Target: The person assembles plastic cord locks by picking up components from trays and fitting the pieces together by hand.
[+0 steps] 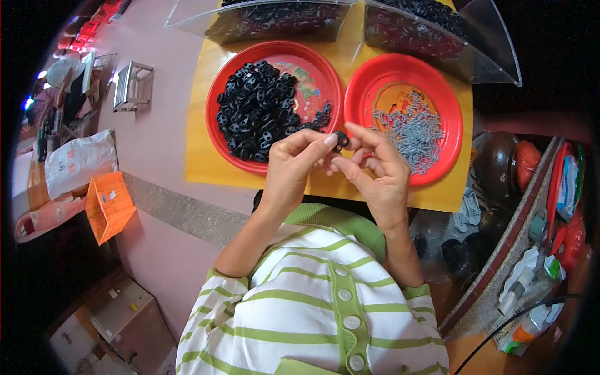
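Over the inner edges of two red plates, my left hand (pixel 292 164) pinches a small black plastic cord lock (pixel 341 142) with two round holes. My right hand (pixel 381 167) meets it from the other side, its curled fingers at the piece and its index finger raised. Whether a smaller part sits between those fingertips is hidden. In the left red plate (pixel 215 134) lies a heap of similar black cord lock pieces (pixel 256 106), with some smaller black parts (pixel 322 116) at its right side. The right red plate (pixel 454 125) carries a pile of thin grey metal springs (pixel 417 134).
Two clear bins, the left one (pixel 281 24) and the right one (pixel 425 39), stand behind the plates, filled with black parts. Everything rests on a yellow tabletop (pixel 197 156). At the right is a cluttered shelf (pixel 531 250); a small metal stool (pixel 131 87) stands off to the left.
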Available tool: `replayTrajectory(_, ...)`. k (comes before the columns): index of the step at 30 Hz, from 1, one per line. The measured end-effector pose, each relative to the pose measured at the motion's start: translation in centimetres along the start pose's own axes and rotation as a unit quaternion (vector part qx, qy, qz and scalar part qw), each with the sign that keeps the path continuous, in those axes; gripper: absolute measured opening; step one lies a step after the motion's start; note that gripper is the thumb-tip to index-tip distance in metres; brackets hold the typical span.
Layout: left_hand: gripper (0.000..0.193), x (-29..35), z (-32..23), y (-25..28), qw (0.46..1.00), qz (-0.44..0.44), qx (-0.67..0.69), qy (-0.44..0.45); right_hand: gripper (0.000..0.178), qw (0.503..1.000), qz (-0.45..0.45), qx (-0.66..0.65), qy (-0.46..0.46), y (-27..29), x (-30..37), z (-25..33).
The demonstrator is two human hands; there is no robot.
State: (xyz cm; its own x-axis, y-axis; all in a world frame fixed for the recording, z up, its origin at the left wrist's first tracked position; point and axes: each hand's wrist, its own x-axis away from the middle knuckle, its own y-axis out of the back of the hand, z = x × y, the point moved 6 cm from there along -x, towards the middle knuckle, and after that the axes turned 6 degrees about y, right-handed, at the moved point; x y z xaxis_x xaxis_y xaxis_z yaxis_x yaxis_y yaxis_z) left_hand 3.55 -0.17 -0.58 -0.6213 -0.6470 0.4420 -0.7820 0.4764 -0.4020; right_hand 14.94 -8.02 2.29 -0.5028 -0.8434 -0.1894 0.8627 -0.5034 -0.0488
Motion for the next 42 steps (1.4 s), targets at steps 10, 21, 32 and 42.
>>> replayTrajectory(10, 0.013, 0.2, 0.7, -0.3, 0.999, -0.035, 0.032, 0.011, 0.039, 0.966, 0.014, 0.222, 0.128, 0.3, -0.8, 1.7)
replayTrajectory(21, 0.018, 0.2, -0.1, -0.9, 0.998, -0.013, 0.023, -0.058, 0.033, 0.979, 0.035, 0.177, 0.099, 1.2, -1.2, 1.8)
replayTrajectory(32, 0.027, -0.3, -0.4, -0.4, 0.987, 0.073, -0.031, -0.138, 0.029, 0.989, 0.054, 0.123, 0.065, 1.4, -1.8, 1.4)
replayTrajectory(42, 0.023, -0.5, -0.9, -0.4, 0.96, 0.097, -0.108, -0.239, 0.024, 0.993, 0.072, 0.082, 0.037, 1.3, -1.6, 0.5)
